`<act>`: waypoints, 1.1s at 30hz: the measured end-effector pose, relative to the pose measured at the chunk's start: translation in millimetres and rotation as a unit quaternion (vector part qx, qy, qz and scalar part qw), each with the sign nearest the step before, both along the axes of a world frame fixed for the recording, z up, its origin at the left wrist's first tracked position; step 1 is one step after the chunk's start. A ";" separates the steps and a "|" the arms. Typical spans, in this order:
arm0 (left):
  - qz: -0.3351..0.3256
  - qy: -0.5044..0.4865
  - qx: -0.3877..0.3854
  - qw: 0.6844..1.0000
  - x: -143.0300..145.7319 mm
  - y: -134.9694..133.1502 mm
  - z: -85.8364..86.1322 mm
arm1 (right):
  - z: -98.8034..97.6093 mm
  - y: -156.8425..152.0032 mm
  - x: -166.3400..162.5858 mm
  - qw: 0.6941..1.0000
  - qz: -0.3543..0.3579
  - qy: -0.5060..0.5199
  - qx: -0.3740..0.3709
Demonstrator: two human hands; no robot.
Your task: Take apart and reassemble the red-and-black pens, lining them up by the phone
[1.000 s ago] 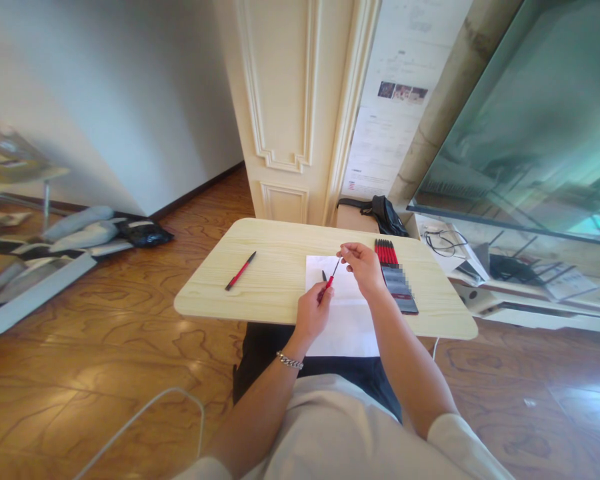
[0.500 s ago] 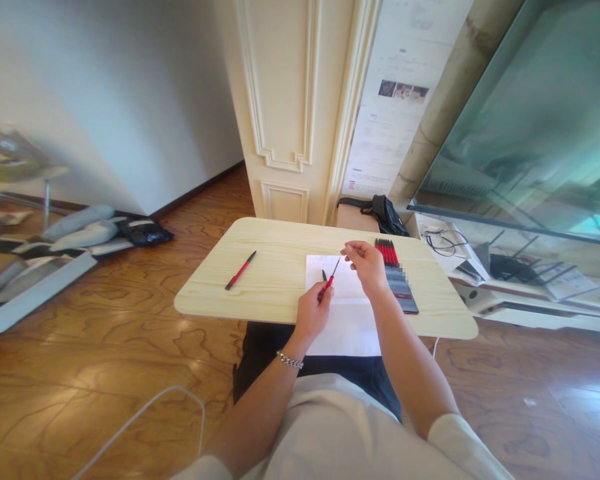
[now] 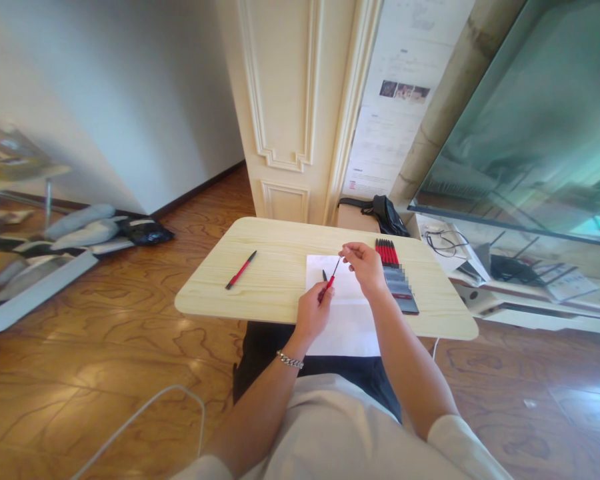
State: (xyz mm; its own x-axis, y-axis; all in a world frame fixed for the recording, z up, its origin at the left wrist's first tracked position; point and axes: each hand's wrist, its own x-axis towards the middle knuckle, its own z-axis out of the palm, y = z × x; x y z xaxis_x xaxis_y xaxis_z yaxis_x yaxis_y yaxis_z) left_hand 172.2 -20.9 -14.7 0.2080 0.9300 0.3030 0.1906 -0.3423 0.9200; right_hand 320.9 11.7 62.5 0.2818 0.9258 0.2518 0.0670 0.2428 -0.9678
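Note:
My left hand is closed around a red pen barrel above a white paper sheet. A thin dark refill sticks up out of the barrel, pointing away and to the right. My right hand pinches at the refill's upper end with thumb and forefinger. Whether some smaller part sits between those fingertips is too small to tell. Just beyond my left hand a black pointed tip shows over the paper; the rest of it is hidden. A red and black pen lies alone on the table's left side.
Several red and black pens lie in a row at the back right of the pale wooden table. Beside my right wrist is a dark grey flat case. A black bag rests behind the table, and a white cable crosses the floor.
Both hands stay almost where they were. My right fingertips have shifted very slightly left at the refill's end. The pens and paper have not moved.

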 end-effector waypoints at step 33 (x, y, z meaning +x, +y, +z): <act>0.004 -0.083 -0.040 0.996 2.0 2.0 -4.9 | -48.1 24.8 -9.8 0.886 0.000 -0.428 -0.178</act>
